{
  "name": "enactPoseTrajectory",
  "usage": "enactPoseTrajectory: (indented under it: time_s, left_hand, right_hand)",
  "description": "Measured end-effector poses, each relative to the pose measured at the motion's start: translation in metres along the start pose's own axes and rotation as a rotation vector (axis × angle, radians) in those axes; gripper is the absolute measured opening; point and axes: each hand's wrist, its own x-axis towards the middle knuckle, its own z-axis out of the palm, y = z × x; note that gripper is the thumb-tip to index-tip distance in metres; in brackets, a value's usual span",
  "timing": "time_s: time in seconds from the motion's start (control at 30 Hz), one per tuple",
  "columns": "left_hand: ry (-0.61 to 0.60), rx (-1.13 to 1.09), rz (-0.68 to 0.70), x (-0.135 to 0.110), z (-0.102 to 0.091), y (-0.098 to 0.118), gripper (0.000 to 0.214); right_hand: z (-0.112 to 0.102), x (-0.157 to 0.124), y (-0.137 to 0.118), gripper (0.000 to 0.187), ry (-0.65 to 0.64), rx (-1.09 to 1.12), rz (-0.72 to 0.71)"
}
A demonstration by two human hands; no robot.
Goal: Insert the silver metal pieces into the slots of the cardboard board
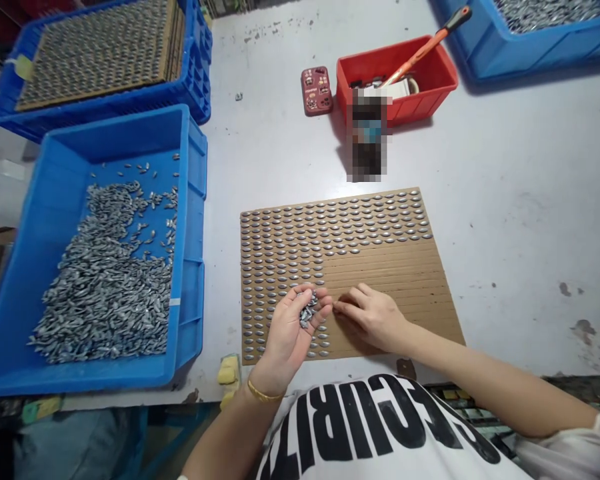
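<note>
A brown slotted cardboard board [395, 280] lies on the table in front of me. Rows of small grey oval metal pieces [330, 227] fill its upper part and left side. My left hand [290, 333] is cupped over the board's left part, closed round a handful of loose metal pieces [309, 310]. My right hand [373, 317] rests on the bare part of the board just to the right, its fingertips pinched together at the edge of the filled rows; whether a piece is in the pinch I cannot make out.
A blue bin [45, 220] with a heap of the same metal pieces stands at my left. Behind it is another blue bin [195, 73] holding stacked filled boards. A red bin [430, 80] with an orange-handled tool, a small red case [316, 90] and a third blue bin [480, 47] lie at the back.
</note>
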Motion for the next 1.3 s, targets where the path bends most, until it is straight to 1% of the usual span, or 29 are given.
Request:
enactPoseTrajectory:
  time_s: [0.1, 0.17, 0.23, 0.27, 0.37, 0.43, 0.5, 0.6, 0.77, 0.87, 0.97, 1.07, 1.13, 1.2, 1.27, 1.3]
  left_hand:
    - [-0.014, -0.015, -0.003, 0.003, 0.003, -0.003, 0.017]
    - [-0.029, -0.008, -0.004, 0.004, 0.005, -0.006, 0.017]
    - [-0.044, 0.018, -0.014, 0.005, 0.007, -0.009, 0.017]
    - [-0.051, 0.032, -0.026, 0.005, 0.008, -0.011, 0.017]
    - [-0.067, 0.056, -0.087, 0.006, 0.012, -0.017, 0.021]
    - [-0.078, 0.064, -0.120, 0.007, 0.015, -0.021, 0.023]
    - [-0.093, 0.064, -0.136, 0.007, 0.017, -0.025, 0.024]
    - [-0.113, 0.057, -0.152, 0.008, 0.019, -0.030, 0.025]
    - [-0.111, 0.065, -0.153, 0.010, 0.018, -0.033, 0.025]
    - [-0.091, 0.091, -0.146, 0.012, 0.019, -0.034, 0.025]
    - [-0.084, 0.102, -0.138, 0.013, 0.023, -0.033, 0.026]
    - [-0.076, 0.101, -0.119, 0.015, 0.026, -0.032, 0.027]
    - [-0.071, 0.102, -0.102, 0.016, 0.028, -0.032, 0.027]
    - [-0.075, 0.107, -0.079, 0.017, 0.029, -0.033, 0.026]
    - [-0.084, 0.115, -0.054, 0.019, 0.030, -0.034, 0.028]
    - [-0.088, 0.116, -0.044, 0.020, 0.031, -0.035, 0.029]
  right_hand:
    - [0.013, -0.007, 0.000, 0.015, 0.026, -0.004, -0.037]
    - [0.013, -0.010, 0.005, 0.015, 0.031, 0.001, -0.034]
    - [0.004, -0.010, 0.015, 0.015, 0.068, 0.018, 0.012]
    - [-0.002, -0.010, 0.022, 0.015, 0.110, 0.029, 0.053]
    - [-0.019, -0.004, 0.049, 0.014, 0.294, 0.023, 0.179]
    - [-0.025, 0.003, 0.067, 0.013, 0.371, -0.011, 0.195]
    - [-0.025, 0.009, 0.080, 0.016, 0.372, -0.051, 0.155]
    - [-0.022, 0.017, 0.090, 0.020, 0.320, -0.131, 0.082]
    - [-0.022, 0.018, 0.094, 0.025, 0.195, -0.298, 0.020]
    - [-0.025, 0.015, 0.097, 0.026, 0.134, -0.339, -0.007]
    - [-0.026, 0.014, 0.099, 0.028, 0.113, -0.335, -0.019]
    - [-0.027, 0.015, 0.098, 0.028, 0.122, -0.309, -0.003]
    - [-0.029, 0.016, 0.092, 0.027, 0.156, -0.255, 0.033]
    - [-0.035, 0.016, 0.080, 0.024, 0.219, -0.127, 0.092]
    - [-0.042, 0.016, 0.062, 0.022, 0.261, 0.096, 0.156]
    - [-0.045, 0.016, 0.053, 0.021, 0.254, 0.232, 0.181]
